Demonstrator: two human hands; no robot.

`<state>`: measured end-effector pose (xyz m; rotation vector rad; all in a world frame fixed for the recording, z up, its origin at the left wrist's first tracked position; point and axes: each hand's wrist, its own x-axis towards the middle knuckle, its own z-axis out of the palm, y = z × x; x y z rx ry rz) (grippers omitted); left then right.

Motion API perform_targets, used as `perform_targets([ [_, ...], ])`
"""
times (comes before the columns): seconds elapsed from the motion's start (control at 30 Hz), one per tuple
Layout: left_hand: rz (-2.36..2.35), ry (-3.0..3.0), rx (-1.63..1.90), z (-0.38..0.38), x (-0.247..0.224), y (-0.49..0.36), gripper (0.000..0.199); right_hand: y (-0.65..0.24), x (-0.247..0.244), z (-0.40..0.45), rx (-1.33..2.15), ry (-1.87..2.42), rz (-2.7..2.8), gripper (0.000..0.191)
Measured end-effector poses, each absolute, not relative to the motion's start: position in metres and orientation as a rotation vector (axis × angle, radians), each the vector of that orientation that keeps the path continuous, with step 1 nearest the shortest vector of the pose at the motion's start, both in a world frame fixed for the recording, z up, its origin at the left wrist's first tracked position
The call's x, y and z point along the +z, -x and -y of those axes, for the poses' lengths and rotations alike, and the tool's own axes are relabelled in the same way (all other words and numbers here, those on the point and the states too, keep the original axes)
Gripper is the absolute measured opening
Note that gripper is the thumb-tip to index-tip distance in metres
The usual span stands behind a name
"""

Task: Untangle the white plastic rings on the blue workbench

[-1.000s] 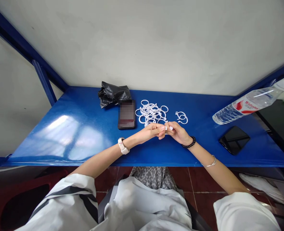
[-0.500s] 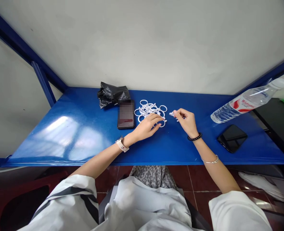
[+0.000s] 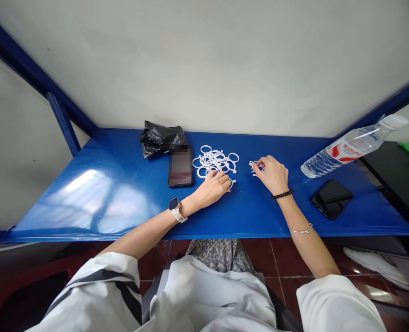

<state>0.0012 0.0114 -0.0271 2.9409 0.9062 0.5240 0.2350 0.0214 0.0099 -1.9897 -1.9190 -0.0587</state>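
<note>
A pale wall (image 3: 218,64) rises behind a blue table (image 3: 204,223), whose top spans nearly the full width of the view. The seated person, in a white shirt (image 3: 204,295), faces the table's near edge with both forearms extended over it. Toward the right end stands a clear bottle (image 3: 350,150) with a white cap and a red-and-white label. A crumpled black bag (image 3: 163,138) lies at the rear, left of centre.

The left hand (image 3: 213,190), palm down with fingers bent, covers the near edge of a pile of white rings (image 3: 215,159) at the table's centre; one ring shows beside its fingers, but whether any is gripped cannot be told. The right hand (image 3: 273,174) has thumb and forefinger brought together at a smaller group of rings (image 3: 252,164), set apart to the right of the pile; the fingers hide whether a ring is pinched.

A phone (image 3: 180,173) lies just left of the pile, and a dark phone (image 3: 332,199) in front of the bottle. Worn items: a watch (image 3: 173,204) on the left wrist; a black bead bracelet (image 3: 282,194) and, farther up the forearm, a thin silver bangle (image 3: 301,230) on the right.
</note>
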Motion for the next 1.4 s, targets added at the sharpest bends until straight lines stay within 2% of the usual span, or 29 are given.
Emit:
perform_targets([
  [0.07, -0.889, -2.811, 0.598, -0.011, -0.025, -0.001, 0.02, -0.234, 0.013, -0.021, 0.084, 1.817, 1.944, 0.024],
  [0.23, -0.781, -2.224, 0.863, -0.01, -0.015, 0.002, 0.022, -0.22, 0.018, -0.015, 0.844, 1.152, 2.057, 0.031],
  [0.43, -0.67, -1.695, 0.815, -0.009, 0.0, 0.005, 0.043, -0.203, 0.007, -0.007, 1.322, 0.992, 1.917, 0.042],
  [0.73, -0.609, -1.812, 0.591, -0.004, 0.011, 0.006, 0.055, -0.196, 0.009, -0.002, 1.411, 0.849, 2.05, 0.058],
  [0.97, -0.406, -1.595, 0.608, 0.004, 0.017, 0.003, 0.058, -0.191, 0.0, 0.003, 1.534, 0.801, 1.703, 0.075],
  [1.1, -0.442, -1.605, 0.664, 0.006, 0.019, 0.004, 0.053, -0.189, 0.001, 0.003, 1.506, 0.751, 1.608, 0.073],
  [1.2, -0.583, -1.83, 0.805, 0.003, 0.016, 0.005, 0.041, -0.194, 0.007, 0.001, 1.291, 0.913, 1.637, 0.068],
  [1.33, -0.904, -2.336, 1.076, -0.005, 0.009, 0.007, 0.027, -0.211, 0.015, -0.006, 0.672, 1.298, 1.802, 0.06],
  [1.4, -1.029, -2.568, 0.969, -0.008, 0.007, 0.009, 0.03, -0.223, 0.018, -0.01, 0.286, 1.54, 1.87, 0.053],
])
